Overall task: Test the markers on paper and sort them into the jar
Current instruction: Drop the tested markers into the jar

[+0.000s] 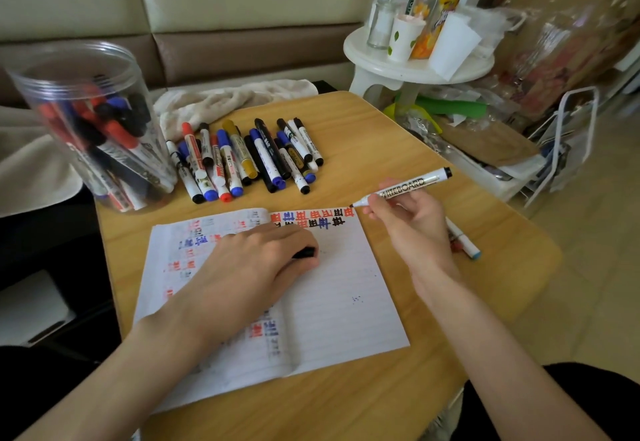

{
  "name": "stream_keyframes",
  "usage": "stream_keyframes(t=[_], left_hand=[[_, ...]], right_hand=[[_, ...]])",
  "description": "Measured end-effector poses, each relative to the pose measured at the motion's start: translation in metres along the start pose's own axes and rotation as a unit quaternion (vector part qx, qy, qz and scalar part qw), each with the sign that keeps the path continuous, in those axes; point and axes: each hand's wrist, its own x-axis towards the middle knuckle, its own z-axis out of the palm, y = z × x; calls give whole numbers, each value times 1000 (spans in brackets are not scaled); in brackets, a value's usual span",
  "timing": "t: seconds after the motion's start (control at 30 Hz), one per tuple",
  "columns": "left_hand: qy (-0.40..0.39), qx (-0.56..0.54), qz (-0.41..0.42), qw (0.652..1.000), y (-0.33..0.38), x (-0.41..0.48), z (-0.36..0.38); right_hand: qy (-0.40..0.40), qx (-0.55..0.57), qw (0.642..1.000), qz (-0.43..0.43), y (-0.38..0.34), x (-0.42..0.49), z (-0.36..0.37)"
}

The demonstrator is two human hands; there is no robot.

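Observation:
My right hand [407, 222] pinches an uncapped white whiteboard marker [408, 187], its tip just above the top right corner of the lined notebook [332, 288]. Red, blue and black test marks [311, 219] run along that top edge. My left hand [256, 260] rests on the page and curls around a black marker cap [306, 252]. A pile of several markers [249, 158] lies beyond the notebook. The clear plastic jar [86, 122] stands at the table's far left with several markers inside.
A white marker with a blue end [462, 238] lies on the wooden table [398, 399] behind my right wrist. A beige cloth [235, 97] sits at the far edge. A white stool [415, 63] with cups and bottles stands beyond the right corner, clutter beside it.

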Motion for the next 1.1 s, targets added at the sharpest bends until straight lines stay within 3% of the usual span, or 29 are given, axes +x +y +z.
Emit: stream_keyframes(t=[0.17, 0.57, 1.1], left_hand=[[2, 5, -2, 1000, 0, -3, 2], [41, -25, -59, 997, 0, 2, 7], [48, -8, -65, 997, 3, 2, 8]], right_hand=[[22, -66, 996, -63, 18, -4, 8], [40, -55, 997, -48, 15, -6, 7], [44, -64, 996, -53, 17, -5, 9]])
